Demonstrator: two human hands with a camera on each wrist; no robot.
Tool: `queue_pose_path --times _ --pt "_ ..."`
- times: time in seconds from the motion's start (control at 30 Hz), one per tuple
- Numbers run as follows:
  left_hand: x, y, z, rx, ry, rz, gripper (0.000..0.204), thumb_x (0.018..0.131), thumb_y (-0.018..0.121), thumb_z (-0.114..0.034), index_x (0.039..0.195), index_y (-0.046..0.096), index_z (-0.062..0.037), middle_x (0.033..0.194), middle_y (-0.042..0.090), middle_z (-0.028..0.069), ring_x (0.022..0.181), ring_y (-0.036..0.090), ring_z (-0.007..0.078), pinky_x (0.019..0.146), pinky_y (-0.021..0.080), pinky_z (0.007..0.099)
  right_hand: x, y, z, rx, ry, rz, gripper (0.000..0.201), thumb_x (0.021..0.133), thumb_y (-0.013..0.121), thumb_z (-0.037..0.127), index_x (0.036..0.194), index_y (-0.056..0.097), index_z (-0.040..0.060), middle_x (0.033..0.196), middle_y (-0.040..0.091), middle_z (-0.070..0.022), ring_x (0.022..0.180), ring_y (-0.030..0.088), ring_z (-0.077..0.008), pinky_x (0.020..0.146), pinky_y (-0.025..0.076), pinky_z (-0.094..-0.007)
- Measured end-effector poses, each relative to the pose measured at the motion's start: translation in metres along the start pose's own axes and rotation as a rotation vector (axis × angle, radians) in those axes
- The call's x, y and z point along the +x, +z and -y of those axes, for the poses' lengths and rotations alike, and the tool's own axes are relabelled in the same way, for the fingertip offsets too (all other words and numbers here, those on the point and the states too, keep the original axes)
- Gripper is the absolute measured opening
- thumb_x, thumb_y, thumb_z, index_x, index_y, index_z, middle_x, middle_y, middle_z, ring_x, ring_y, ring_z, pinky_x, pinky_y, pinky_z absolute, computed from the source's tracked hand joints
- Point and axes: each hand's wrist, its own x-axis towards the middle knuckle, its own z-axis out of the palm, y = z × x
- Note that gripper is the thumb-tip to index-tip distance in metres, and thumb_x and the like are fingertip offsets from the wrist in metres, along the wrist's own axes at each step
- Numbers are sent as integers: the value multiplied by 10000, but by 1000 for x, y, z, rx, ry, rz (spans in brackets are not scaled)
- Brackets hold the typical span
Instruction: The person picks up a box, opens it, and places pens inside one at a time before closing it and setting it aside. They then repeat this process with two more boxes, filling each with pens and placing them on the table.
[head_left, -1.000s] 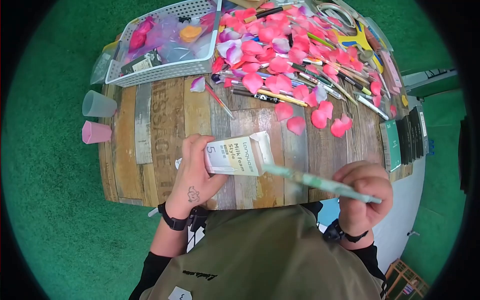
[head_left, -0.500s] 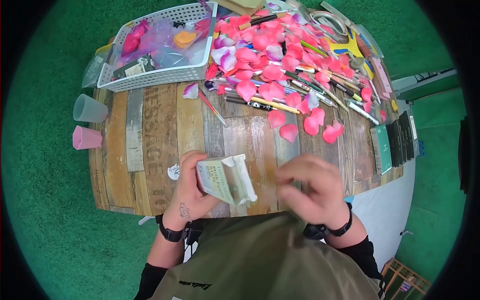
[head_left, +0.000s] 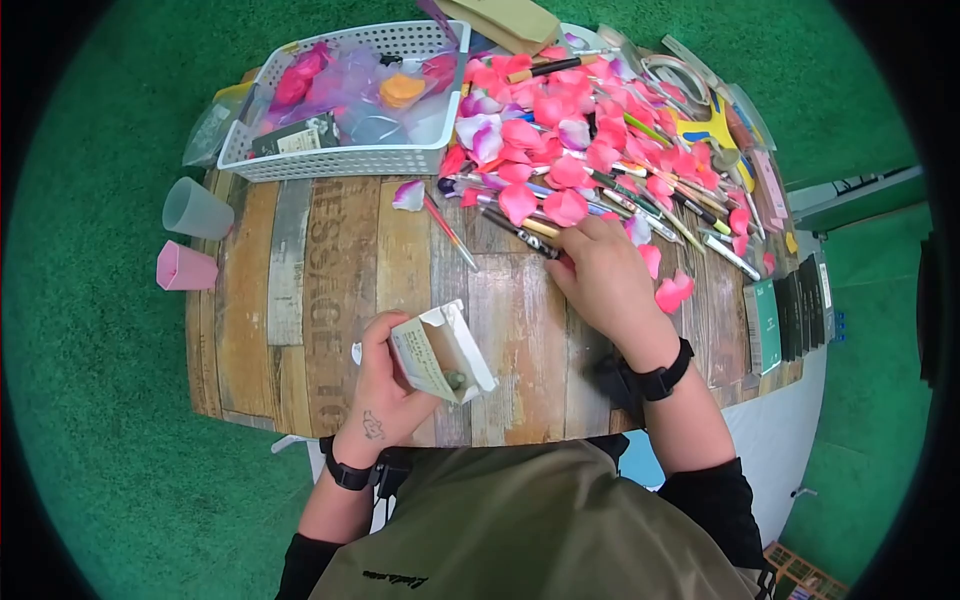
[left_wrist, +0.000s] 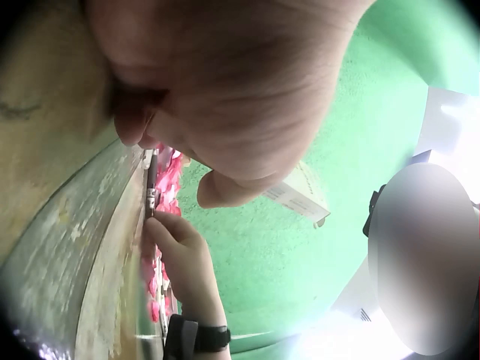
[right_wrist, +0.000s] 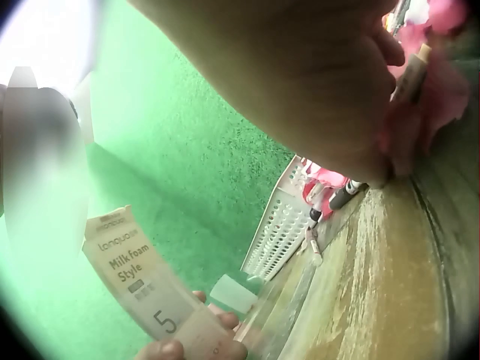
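Observation:
My left hand (head_left: 385, 385) grips a small white carton (head_left: 425, 358), its flap end open and tilted toward the right; a greenish item shows inside. The right wrist view shows the carton's printed side (right_wrist: 142, 277) with "Milk Foam Style" and a 5. At the near edge of the petal pile, my right hand (head_left: 615, 285) has its thumb and fingertips at the end of a black marker (head_left: 520, 235). In the left wrist view the fingers of the right hand (left_wrist: 184, 255) pinch that dark marker (left_wrist: 152, 180). Pink petals (head_left: 517, 203) lie around it.
A white basket (head_left: 345, 162) of bagged items stands back left, with a clear cup (head_left: 198, 210) and pink cup (head_left: 187, 267) beside the table. One red-and-white pen (head_left: 450, 232) lies apart. Yellow-blue scissors (head_left: 712, 125) and dark boxes (head_left: 790, 310) are at the right.
The green-patterned pen seen earlier in my right hand has left it, and a greenish item shows inside the carton. My right hand has moved forward to the pile and pinches the black marker.

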Motion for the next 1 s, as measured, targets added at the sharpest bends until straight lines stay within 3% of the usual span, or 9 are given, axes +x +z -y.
queue_pose_path --times 0.17,0.27,0.33,0.43,0.53,0.67,0.83,0.93,1.0 --pt "2 -7 14 48 9 -19 866 745 867 -21 1458 378 -56 1356 461 176 1239 529 302 1057 462 409 -8 0 -3 5 -3 -28 214 894 761 165 1050 721 24 1016 720 -145 984 694 -349 834 568 -433" --pt "6 -10 11 90 38 -19 869 738 867 -23 1456 380 -54 1357 457 181 1244 525 317 1059 459 414 -20 -26 11 438 289 -13 240 913 779 157 1098 721 15 987 744 -142 864 741 -288 755 581 -361" --pt "7 -12 3 176 85 -27 862 729 872 -30 1449 399 -52 1367 468 196 1244 537 352 1054 471 436 -36 -40 11 842 437 -68 216 992 740 104 1183 699 13 933 757 -66 792 707 -114 707 556 -261" --pt "12 -11 -2 306 183 -40 858 715 877 -36 1441 421 -55 1372 485 213 1234 548 395 1048 485 462 -67 -73 11 998 327 -379 197 993 703 8 1186 672 -17 1035 722 -77 849 692 -126 734 549 -259" --pt "15 -8 -5 354 199 -39 856 712 877 -35 1438 424 -57 1364 489 211 1234 548 404 1046 488 462 -96 -103 13 1161 68 -453 261 924 763 27 1161 673 -38 1047 704 -114 859 686 -176 763 545 -290" --pt "19 -4 -13 387 228 -30 845 706 871 -27 1429 434 -53 1363 488 210 1234 550 408 1034 499 458 -97 -105 25 853 -27 -328 226 818 817 0 1023 724 -22 976 732 -139 829 691 -197 741 536 -324" --pt "18 -3 -19 427 254 10 834 702 871 -26 1419 445 -51 1366 479 210 1233 552 408 1023 508 454 -83 -91 37 610 -176 -101 275 832 845 54 1092 758 34 945 749 -92 749 688 -226 677 544 -349" --pt "16 4 -25 394 257 77 820 710 870 -30 1414 450 -49 1363 477 213 1228 557 411 1019 511 457 -73 -69 60 593 -288 -33 256 846 835 52 1095 773 52 917 745 -86 729 690 -253 677 551 -356" --pt "13 8 -13 276 198 71 843 725 872 -37 1438 424 -57 1368 472 197 1227 567 372 1026 506 437 -73 -73 62 728 -168 45 213 871 814 73 1080 780 51 908 743 -101 765 705 -266 700 556 -364"
